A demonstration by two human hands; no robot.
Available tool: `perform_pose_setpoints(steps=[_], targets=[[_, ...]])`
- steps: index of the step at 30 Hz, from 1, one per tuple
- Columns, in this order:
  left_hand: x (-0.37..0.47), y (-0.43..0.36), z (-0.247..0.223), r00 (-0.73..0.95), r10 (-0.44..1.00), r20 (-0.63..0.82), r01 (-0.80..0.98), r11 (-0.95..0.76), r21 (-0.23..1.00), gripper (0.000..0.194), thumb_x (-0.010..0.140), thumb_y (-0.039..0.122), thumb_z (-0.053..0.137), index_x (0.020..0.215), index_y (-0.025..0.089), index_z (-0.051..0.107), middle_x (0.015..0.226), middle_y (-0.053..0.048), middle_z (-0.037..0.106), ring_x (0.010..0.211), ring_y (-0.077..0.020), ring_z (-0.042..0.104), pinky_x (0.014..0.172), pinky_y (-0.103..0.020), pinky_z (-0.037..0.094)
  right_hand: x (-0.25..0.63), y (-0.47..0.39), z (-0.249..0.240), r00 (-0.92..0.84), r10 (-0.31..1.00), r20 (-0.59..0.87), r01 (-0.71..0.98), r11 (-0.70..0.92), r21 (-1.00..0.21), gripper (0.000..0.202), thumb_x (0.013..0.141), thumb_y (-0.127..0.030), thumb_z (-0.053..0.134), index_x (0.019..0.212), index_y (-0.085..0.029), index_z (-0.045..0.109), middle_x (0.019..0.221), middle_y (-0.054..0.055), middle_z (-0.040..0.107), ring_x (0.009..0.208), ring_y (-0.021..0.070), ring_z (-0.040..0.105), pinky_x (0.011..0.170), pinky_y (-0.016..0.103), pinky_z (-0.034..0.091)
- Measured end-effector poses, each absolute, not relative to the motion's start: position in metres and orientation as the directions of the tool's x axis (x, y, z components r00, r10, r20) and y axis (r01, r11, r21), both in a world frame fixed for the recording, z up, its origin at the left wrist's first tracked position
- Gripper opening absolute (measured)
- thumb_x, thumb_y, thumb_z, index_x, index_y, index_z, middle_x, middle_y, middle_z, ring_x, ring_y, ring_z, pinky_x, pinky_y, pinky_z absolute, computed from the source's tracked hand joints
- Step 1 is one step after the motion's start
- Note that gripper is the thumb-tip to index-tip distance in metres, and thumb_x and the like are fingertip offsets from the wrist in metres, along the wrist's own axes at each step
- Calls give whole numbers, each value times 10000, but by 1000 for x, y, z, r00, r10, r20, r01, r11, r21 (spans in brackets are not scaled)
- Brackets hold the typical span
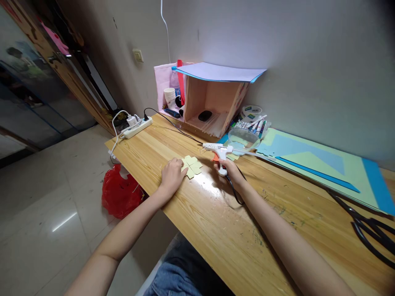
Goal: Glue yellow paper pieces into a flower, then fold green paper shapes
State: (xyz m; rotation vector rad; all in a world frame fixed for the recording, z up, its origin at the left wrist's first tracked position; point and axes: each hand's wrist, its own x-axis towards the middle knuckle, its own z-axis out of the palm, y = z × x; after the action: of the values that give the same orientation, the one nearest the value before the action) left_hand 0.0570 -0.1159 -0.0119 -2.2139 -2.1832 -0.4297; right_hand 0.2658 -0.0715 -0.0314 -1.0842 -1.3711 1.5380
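Note:
Pale yellow flower-shaped paper (191, 166) lies flat on the wooden table (197, 222). My left hand (173, 174) rests at its left edge, fingers bent and close together on the paper; whether they pinch it or only press it down is hidden. To the right of the paper, my right hand (231, 172) is wrapped round the handle of a white glue gun (219, 150) with an orange trigger. The gun's nozzle points left, just above and to the right of the flower, and a clear glue stick sticks out of its back.
A power strip (138, 128) sits at the far left corner, its cables crossing the table. Behind stand a cardboard box (205, 96) and a plastic bowl (243, 139). Coloured sheets (311, 164) and black scissors (367, 226) lie right. A red bag (119, 193) is below the left edge.

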Motion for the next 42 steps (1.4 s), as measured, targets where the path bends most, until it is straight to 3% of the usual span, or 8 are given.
perform_pose_setpoints(steps=[9,18,22,42], targets=[[57,-116,-18,50,978,204,979,-88,184,259,836,307,394,722,175,585,785,-81,579,768,-197,539,601,-277,337,264,-72,-36,-448,893,-35,39,-20,-999,281,745,-408,470,780,-150,576,597,-6,490,510,97,396,471,223,284],[48,-114,-30,-132,959,250,877,-4,480,199,791,295,449,693,180,578,800,-38,606,717,-148,541,628,-243,383,266,-72,-32,-563,823,-78,120,-13,-993,282,730,-403,471,749,-141,571,568,-9,471,524,113,404,498,236,294],[46,-112,-33,-144,954,264,839,-24,544,182,770,285,467,676,178,580,767,-27,600,703,-138,541,632,-237,396,265,-72,-25,-601,790,-119,179,-12,-984,287,736,-404,461,710,-138,564,548,-11,477,518,109,404,513,239,307],[49,-115,-31,-164,957,240,829,2,559,152,767,298,488,727,199,595,812,-16,615,720,-142,552,613,-235,393,252,-79,-3,-562,819,-116,402,148,-903,256,744,-372,440,594,-166,461,585,-12,449,550,114,401,516,241,302]])
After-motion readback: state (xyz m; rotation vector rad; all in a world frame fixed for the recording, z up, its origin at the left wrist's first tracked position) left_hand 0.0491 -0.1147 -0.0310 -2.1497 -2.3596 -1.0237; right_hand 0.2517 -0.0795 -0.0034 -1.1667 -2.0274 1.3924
